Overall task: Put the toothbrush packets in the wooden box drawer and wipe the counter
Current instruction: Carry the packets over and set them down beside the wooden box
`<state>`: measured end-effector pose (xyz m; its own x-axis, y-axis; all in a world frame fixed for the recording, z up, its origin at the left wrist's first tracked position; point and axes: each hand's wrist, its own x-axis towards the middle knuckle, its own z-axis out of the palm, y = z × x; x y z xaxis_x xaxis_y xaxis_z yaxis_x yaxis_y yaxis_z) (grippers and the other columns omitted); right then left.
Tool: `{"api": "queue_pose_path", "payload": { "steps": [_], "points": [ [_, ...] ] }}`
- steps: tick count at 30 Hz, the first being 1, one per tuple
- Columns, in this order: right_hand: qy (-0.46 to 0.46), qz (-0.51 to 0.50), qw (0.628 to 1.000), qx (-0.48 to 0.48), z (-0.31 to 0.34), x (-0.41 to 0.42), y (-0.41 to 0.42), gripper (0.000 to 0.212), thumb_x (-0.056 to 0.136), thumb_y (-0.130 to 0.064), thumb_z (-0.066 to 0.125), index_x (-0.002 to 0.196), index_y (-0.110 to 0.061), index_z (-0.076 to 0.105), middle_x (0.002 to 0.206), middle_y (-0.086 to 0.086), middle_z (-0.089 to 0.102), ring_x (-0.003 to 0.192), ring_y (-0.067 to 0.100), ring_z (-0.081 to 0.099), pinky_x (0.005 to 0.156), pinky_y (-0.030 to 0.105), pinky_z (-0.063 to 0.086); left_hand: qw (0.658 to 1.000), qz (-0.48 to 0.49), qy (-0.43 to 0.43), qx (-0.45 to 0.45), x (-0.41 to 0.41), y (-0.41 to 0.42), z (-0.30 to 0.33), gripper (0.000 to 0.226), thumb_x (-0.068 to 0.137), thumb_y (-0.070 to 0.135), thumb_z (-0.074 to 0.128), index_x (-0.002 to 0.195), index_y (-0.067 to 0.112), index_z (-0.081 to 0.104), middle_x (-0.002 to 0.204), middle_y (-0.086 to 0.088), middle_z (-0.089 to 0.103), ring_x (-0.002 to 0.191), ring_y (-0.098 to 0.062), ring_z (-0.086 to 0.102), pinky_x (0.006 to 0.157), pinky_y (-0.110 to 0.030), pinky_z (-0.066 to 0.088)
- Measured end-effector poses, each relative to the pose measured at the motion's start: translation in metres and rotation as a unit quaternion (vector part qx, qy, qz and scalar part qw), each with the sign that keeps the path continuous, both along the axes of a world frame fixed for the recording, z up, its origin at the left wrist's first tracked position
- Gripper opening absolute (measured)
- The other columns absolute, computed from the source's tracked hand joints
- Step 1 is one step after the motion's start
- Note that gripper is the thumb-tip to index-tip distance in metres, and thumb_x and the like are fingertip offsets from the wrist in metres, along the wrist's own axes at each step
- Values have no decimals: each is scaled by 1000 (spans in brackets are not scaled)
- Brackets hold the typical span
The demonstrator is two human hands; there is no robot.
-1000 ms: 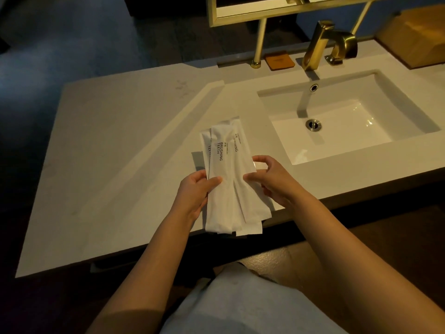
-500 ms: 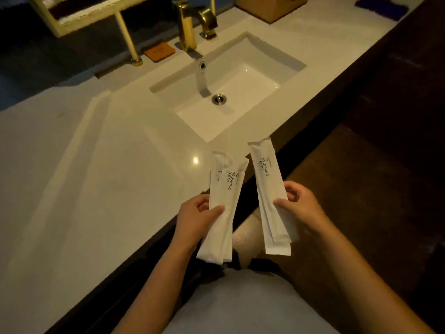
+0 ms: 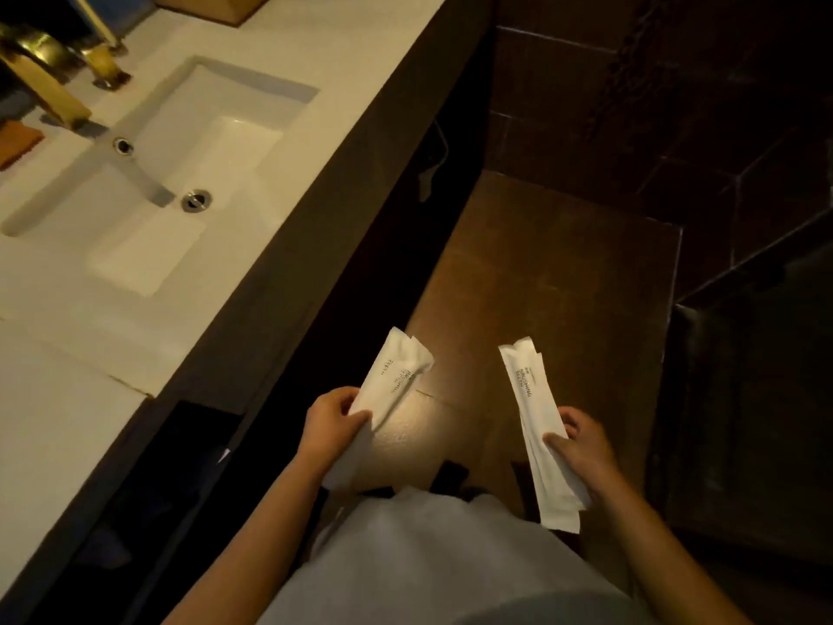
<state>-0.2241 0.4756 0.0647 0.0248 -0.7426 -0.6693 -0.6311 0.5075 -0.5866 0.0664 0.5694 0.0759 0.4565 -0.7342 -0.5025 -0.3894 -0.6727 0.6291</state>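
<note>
My left hand (image 3: pixel 334 427) grips a small stack of white toothbrush packets (image 3: pixel 394 376) printed "BRUSHING TEETH". My right hand (image 3: pixel 579 448) holds another stack of the same white packets (image 3: pixel 527 394). Both stacks hang over the brown floor, off the white counter (image 3: pixel 58 426), which lies to my left. A corner of the wooden box (image 3: pixel 212 4) shows at the counter's far end, at the top edge of the view; no drawer of it is visible.
A white sink (image 3: pixel 180 173) with a drain is set into the counter, with a gold faucet (image 3: pixel 40 78) behind it and an orange pad (image 3: pixel 16 144) at the left edge. The counter's dark front edge (image 3: pixel 315 209) runs diagonally. Dark tiled wall stands on the right.
The single stack held over the counter has been split between my two hands. The hands have drawn apart and off the counter, and the view has swung right toward the floor.
</note>
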Motion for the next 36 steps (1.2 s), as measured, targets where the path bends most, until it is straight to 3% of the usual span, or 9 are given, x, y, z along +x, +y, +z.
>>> {"api": "queue_pose_path", "payload": {
  "steps": [4, 13, 19, 24, 29, 33, 36],
  "points": [
    [21, -24, 999, 29, -19, -51, -16, 39, 85, -2, 60, 122, -3, 50, 127, 20, 53, 116, 36, 52, 95, 49, 45, 998, 20, -49, 46, -37, -12, -17, 34, 80, 9, 65, 115, 7, 62, 113, -11, 65, 95, -19, 56, 80, -28, 40],
    [-19, -15, 999, 25, -30, -75, -139, 35, 84, -3, 61, 118, -5, 52, 122, 17, 58, 108, 32, 57, 83, 35, 46, 994, 71, -47, 71, -60, -96, -27, 33, 82, 7, 65, 114, 4, 63, 115, -16, 64, 94, -23, 55, 80, -34, 43],
    [-16, -47, 999, -1, -29, -85, -238, 35, 85, -3, 61, 119, -4, 51, 122, 17, 58, 108, 33, 57, 87, 38, 47, 997, 64, -14, 42, -65, -225, -36, 26, 82, 7, 64, 108, 4, 64, 111, -17, 65, 88, -21, 53, 77, -33, 42],
    [37, -64, 997, -8, -21, -104, -306, 36, 83, 0, 62, 118, 1, 52, 124, 21, 56, 113, 38, 53, 96, 47, 45, 1000, 11, -1, 11, -64, -353, -21, 22, 82, 7, 64, 104, 3, 65, 106, -15, 65, 89, -24, 57, 76, -31, 42],
    [117, -80, 990, -15, -21, -117, -364, 38, 87, -11, 59, 124, -3, 51, 130, 19, 53, 121, 36, 48, 104, 48, 40, 999, -24, 8, -47, -72, -464, 2, 24, 83, 6, 63, 107, 3, 64, 110, -14, 65, 89, -19, 55, 76, -30, 43],
    [98, 10, 995, -16, -29, -126, -438, 43, 87, -9, 59, 128, -4, 47, 132, 20, 51, 120, 37, 49, 100, 47, 42, 997, -20, 9, -77, -80, -533, 6, 26, 83, 6, 62, 109, 4, 63, 111, -9, 64, 91, -16, 55, 71, -24, 41],
    [88, 65, 993, -51, -37, -123, -517, 39, 82, -4, 63, 120, -3, 53, 124, 20, 58, 113, 37, 55, 94, 44, 47, 997, 20, 13, -79, -86, -571, -3, 25, 83, 5, 63, 108, 3, 64, 109, -13, 65, 91, -19, 57, 70, -24, 43]
  ]
}}
